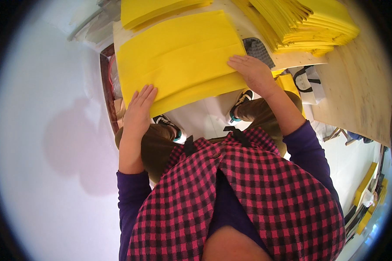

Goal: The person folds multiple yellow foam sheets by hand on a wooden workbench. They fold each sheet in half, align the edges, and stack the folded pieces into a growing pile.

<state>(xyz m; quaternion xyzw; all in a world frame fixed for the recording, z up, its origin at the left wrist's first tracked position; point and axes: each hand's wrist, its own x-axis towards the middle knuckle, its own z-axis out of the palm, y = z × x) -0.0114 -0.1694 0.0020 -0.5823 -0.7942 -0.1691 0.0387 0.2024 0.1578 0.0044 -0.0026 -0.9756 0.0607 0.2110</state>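
Note:
A flat yellow sheet of fabric-like material (183, 52) lies on the table in front of me, its near edge hanging slightly over my side. My left hand (139, 108) rests on its near left corner, fingers stretched out and together. Near its right edge my right hand (252, 71) lies flat, fingers extended over the sheet. Neither hand grips anything that I can see. A fold or crease runs across the near part of the sheet between both hands. Whether there are more layers beneath is hard to tell.
Another yellow stack (161, 13) lies beyond the sheet. A tall pile of folded yellow pieces (318, 30) sits at the far right. Beside my right hand is a dark grey cloth item (258, 50). A white bag with black handles (311, 85) stands under the wooden board (357, 91). A white wall is at left.

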